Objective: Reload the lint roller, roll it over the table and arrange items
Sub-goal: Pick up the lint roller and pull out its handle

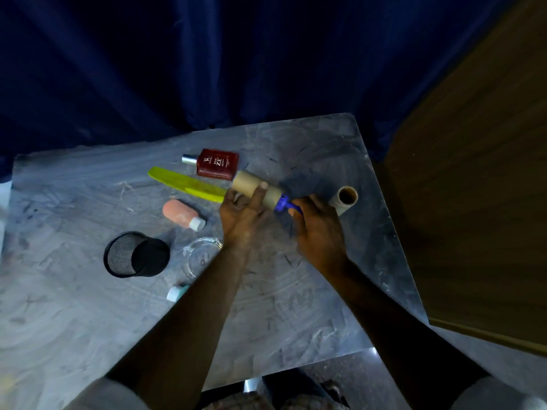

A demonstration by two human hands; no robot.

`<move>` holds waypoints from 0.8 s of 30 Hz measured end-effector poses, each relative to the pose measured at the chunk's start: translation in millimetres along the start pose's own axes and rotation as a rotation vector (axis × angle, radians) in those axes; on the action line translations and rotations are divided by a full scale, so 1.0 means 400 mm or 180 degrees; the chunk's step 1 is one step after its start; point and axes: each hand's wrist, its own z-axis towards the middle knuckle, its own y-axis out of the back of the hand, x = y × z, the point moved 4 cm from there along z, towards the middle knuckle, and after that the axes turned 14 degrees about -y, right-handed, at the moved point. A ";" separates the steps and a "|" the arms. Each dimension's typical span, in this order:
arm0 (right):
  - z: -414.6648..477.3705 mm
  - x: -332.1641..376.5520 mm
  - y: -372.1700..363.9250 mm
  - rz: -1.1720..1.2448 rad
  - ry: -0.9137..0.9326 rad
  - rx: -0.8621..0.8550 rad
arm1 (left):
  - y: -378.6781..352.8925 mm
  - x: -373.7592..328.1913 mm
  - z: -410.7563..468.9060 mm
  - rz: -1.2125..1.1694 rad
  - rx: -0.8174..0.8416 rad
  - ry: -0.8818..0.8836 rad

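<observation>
My left hand (244, 216) grips a brown cardboard roll (251, 187) that sits on the blue lint roller (285, 204). My right hand (318, 229) is closed around the roller's blue handle, most of which is hidden in the palm. The roller is held just above the grey table (310, 291), pointing up-left toward the red perfume bottle (217, 164). A second cardboard tube (346, 199) lies on the table just right of my right hand, its open end facing me.
A yellow-green comb (186, 184) lies left of the roll. A pink bottle (180, 215), a black mesh cup (136, 254) on its side, a glass ashtray (198, 255) and a teal-capped item (177, 292) sit left of my arms. A wooden panel (473, 202) stands at right.
</observation>
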 end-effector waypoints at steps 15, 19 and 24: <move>-0.036 0.246 0.130 -0.0202 0.1230 -0.0250 | 0.238 -0.225 -0.117 -0.0328 -0.0321 -0.0493; -0.069 0.345 0.119 -0.0241 0.1616 0.0025 | 0.333 -0.280 -0.159 -0.0331 -0.0513 -0.0671; -0.123 0.462 0.093 -0.0279 0.1845 0.0650 | 0.454 -0.345 -0.225 -0.0483 -0.0550 -0.0895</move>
